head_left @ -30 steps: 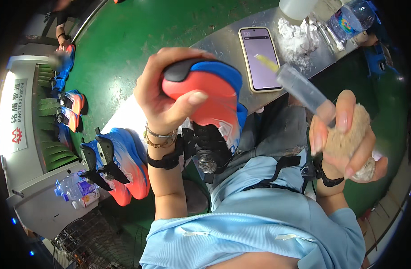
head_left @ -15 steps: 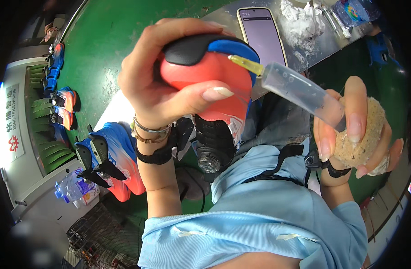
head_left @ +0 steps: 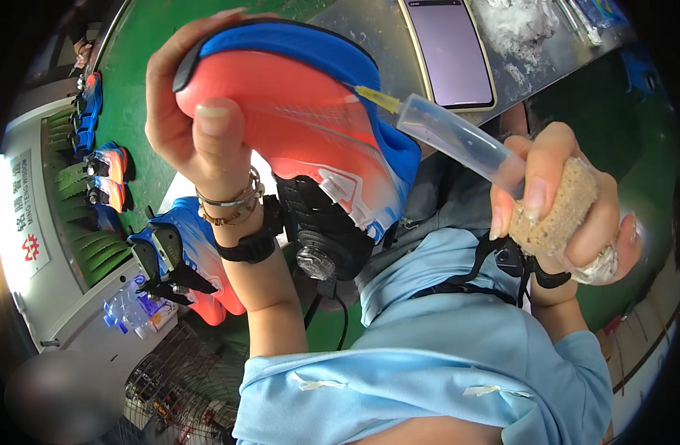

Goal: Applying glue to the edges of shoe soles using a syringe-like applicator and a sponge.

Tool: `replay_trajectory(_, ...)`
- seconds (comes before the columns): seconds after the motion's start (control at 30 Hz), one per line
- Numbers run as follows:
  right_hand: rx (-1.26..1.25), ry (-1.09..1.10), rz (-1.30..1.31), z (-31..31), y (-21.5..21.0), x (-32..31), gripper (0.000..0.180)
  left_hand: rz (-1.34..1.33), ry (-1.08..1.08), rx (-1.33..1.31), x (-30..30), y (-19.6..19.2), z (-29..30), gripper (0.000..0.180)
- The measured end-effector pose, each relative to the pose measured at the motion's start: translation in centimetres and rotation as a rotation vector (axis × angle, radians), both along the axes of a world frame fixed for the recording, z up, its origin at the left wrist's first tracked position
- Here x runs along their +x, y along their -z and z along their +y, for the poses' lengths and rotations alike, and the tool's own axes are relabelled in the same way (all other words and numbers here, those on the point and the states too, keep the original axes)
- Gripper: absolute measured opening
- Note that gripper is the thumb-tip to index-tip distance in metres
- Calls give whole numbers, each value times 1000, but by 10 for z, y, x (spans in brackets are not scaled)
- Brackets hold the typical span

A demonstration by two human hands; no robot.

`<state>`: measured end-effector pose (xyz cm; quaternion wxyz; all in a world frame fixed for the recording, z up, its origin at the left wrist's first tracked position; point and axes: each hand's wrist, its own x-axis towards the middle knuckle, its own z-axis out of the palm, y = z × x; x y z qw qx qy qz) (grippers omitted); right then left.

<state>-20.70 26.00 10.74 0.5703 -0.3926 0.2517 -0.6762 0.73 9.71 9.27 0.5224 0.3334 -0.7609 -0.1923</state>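
My left hand [head_left: 188, 126] wraps round the toe of a coral and blue sports shoe [head_left: 310, 111], its thumb pressed on the coral upper. The shoe is tilted with its side toward me; a black fitting with a dial [head_left: 316, 259] sits at its ankle end. My right hand [head_left: 551, 174] grips a clear plastic syringe [head_left: 451, 133] with a yellow tip. That tip is at the line where the coral upper meets the blue sole; whether it touches cannot be seen. A tan, sponge-like block [head_left: 555, 211] and some white tissue are held in the same hand.
Beyond my hands is a metal table with a phone [head_left: 447, 55] and crumpled white tissue [head_left: 514, 30]. To the left, coral and blue shoes [head_left: 180, 241], a plastic bottle [head_left: 132, 308] and a green-slatted rack [head_left: 95, 256] stand near. A wire basket [head_left: 180, 386] is lower left.
My left hand has moved left and turned the shoe, so more of its coral side shows. My right hand has shifted left with the syringe, its tip still by the sole edge.
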Motion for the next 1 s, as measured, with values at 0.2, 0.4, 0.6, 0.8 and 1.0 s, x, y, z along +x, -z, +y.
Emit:
replay_trajectory(0.2, -20, -8, -24, -1, 19, 2, 49, 152, 126, 58, 8, 10, -8, 69)
replay_trajectory(0.4, 56, -13, -36, 8, 31, 5, 51, 232, 131, 84, 11, 20, -18, 61)
replay_trajectory(0.6, 156, -52, -7, 20, 37, 1, 54, 239, 65, 122, 15, 27, -24, 57)
replay_trajectory(0.8, 209, -96, 25, 34, 41, -7, 53, 274, -18, 166, 25, 39, -35, 53)
replay_trajectory(1.0, 215, -108, 75, 42, 45, -16, 50, 317, -127, 228, 42, 54, -45, 49)
